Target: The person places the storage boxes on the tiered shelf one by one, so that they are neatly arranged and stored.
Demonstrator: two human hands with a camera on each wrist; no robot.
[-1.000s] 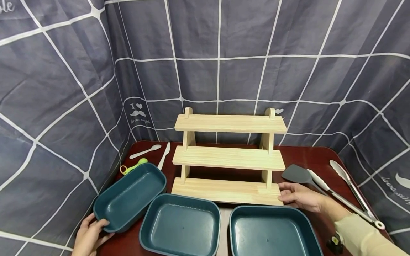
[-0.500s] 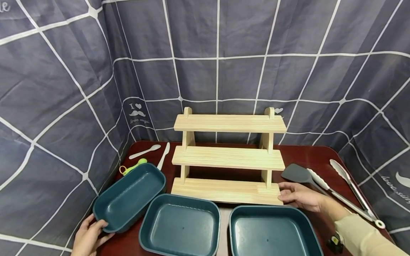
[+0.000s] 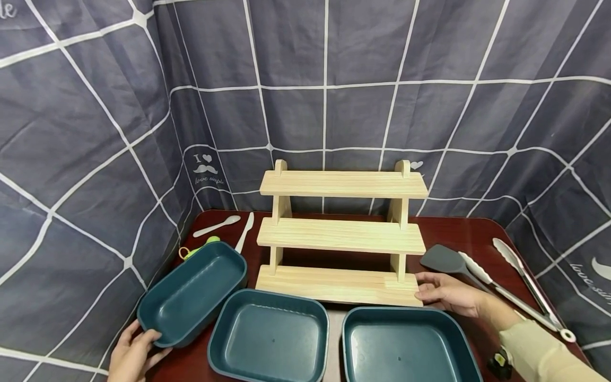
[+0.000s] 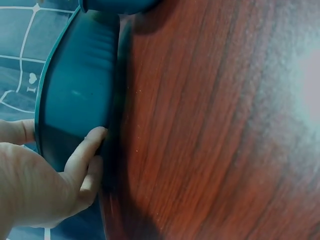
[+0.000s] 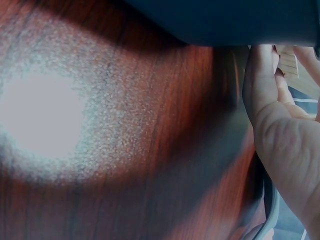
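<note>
My left hand grips the near corner of the leftmost teal tray, thumb on its rim; in the left wrist view its fingers curl under the tray's wall. That tray is tilted, its far end raised. My right hand rests with relaxed fingers against the right end of the bottom step of a three-step wooden rack. Two more teal trays, the middle tray and the right tray, lie flat in front of the rack.
On the dark red table, a grey spatula and metal tongs lie to the right. A white spoon, a white knife and a green utensil lie at back left. Checked cloth walls surround the table.
The left tray has shifted very slightly toward me in my left hand. My right hand has stayed at the rack's bottom step.
</note>
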